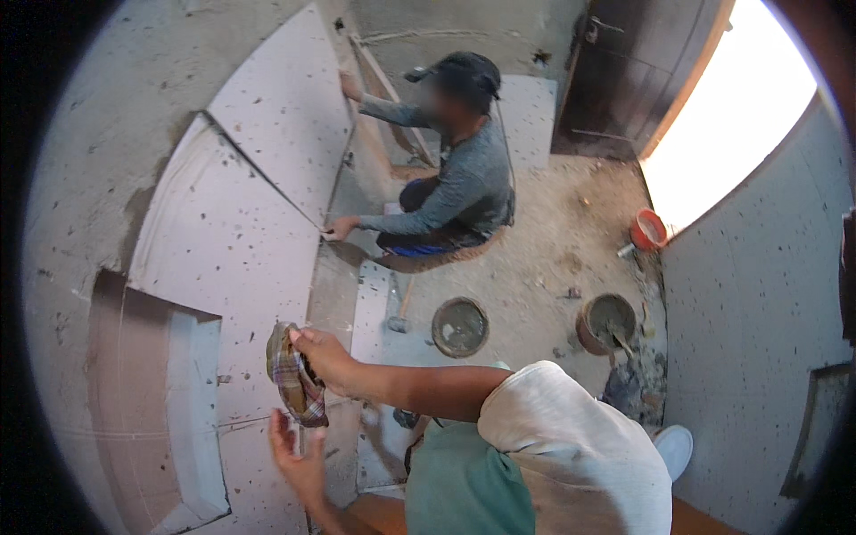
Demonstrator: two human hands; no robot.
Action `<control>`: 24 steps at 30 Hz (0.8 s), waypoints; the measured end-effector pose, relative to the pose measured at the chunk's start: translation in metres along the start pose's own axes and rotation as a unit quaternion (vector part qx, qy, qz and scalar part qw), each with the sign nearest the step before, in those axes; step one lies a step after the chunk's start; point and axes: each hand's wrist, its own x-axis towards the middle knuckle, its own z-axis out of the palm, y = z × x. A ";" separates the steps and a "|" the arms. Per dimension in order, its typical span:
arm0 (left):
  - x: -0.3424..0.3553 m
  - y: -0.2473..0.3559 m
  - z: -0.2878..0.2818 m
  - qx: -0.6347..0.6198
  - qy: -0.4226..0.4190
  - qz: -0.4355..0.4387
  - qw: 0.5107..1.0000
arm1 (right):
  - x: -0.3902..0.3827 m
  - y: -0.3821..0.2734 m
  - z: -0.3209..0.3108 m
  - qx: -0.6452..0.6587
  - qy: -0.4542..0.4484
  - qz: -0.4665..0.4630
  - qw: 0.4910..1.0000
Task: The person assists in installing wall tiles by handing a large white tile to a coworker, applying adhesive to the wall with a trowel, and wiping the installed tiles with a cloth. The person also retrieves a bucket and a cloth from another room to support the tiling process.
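Note:
A bunched plaid cloth in brown, white and purple hangs from my right hand, pinched at its upper edge. My left hand is just below the cloth, palm turned up and fingers apart. Whether its fingertips touch the lower edge I cannot tell. Both hands are in front of a white speckled wall panel at the left. A dark seam runs slantwise across this panel. Farther off, a co-worker in a grey long-sleeved top squats with both hands at the panel's edge.
On the dusty floor stand a round tub of grey mix and a bucket of mix with a trowel. A mallet lies near the tub. A red bucket stands by the bright doorway. At the left is a recessed wall niche.

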 end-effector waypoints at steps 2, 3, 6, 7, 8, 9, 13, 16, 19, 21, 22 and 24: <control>-0.013 -0.010 0.036 -0.067 0.012 -0.022 0.997 | -0.016 0.004 -0.005 0.006 0.016 0.024 1.000; -0.019 -0.014 0.041 -0.059 0.022 -0.043 0.997 | -0.024 0.005 -0.005 -0.006 0.028 0.036 0.999; -0.036 -0.025 0.028 -0.005 0.071 -0.079 0.994 | -0.049 0.002 -0.011 -0.072 -0.007 0.049 0.996; -0.039 -0.031 0.019 0.033 0.090 -0.050 0.994 | -0.055 0.002 -0.014 -0.117 -0.005 0.079 0.990; -0.043 -0.038 0.010 0.080 0.105 0.000 0.991 | -0.065 0.003 -0.021 -0.152 -0.048 0.078 0.984; -0.048 -0.044 0.000 0.066 0.128 -0.044 0.989 | -0.076 0.003 -0.034 -0.206 -0.069 0.105 0.970; -0.062 -0.059 -0.034 -0.039 0.218 -0.151 0.963 | -0.095 0.028 -0.051 -0.452 -0.127 -0.009 0.883; -0.075 -0.054 -0.047 0.023 0.263 -0.174 0.949 | -0.104 0.051 -0.061 -0.556 -0.153 -0.074 0.813; -0.082 -0.045 -0.053 0.034 0.219 -0.182 0.958 | -0.117 0.067 -0.067 -0.603 -0.123 -0.069 0.786; -0.085 -0.041 -0.053 0.018 0.185 -0.194 0.963 | -0.128 0.074 -0.064 -0.635 -0.061 -0.038 0.769; -0.085 -0.039 -0.053 0.031 0.181 -0.201 0.962 | -0.134 0.076 -0.061 -0.630 -0.029 -0.041 0.775; -0.085 -0.039 -0.051 -0.006 0.182 -0.196 0.964 | -0.144 0.078 -0.051 -0.623 0.035 -0.061 0.779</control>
